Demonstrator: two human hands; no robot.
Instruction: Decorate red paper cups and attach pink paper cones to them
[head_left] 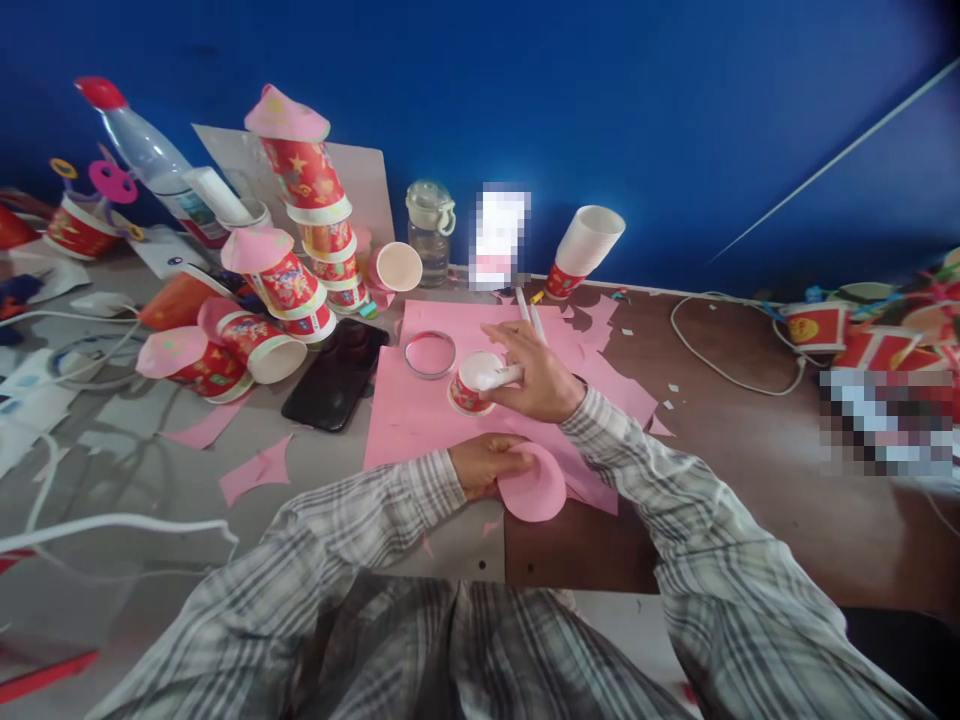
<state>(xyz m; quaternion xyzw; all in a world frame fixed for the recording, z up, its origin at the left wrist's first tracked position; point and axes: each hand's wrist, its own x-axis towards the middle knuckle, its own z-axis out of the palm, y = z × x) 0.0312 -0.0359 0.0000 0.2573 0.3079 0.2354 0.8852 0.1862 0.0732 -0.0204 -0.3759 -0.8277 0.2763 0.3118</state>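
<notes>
Pink paper disc [536, 495] is near the front edge of the brown tabletop [735, 480], pinched by the left hand [487, 464]. Right hand [536, 375] grips a white tube [504, 378] at the red paper cup [471, 400]. Moving room: rightward.

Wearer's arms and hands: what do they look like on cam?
Left hand and right hand are bare, five-fingered, ungloved. Left sleeve and right sleeve are long, loose and creased: pale grey-white plaid with darker grey lines, reaching the wrists. No cables or lettering visible on either.
</notes>
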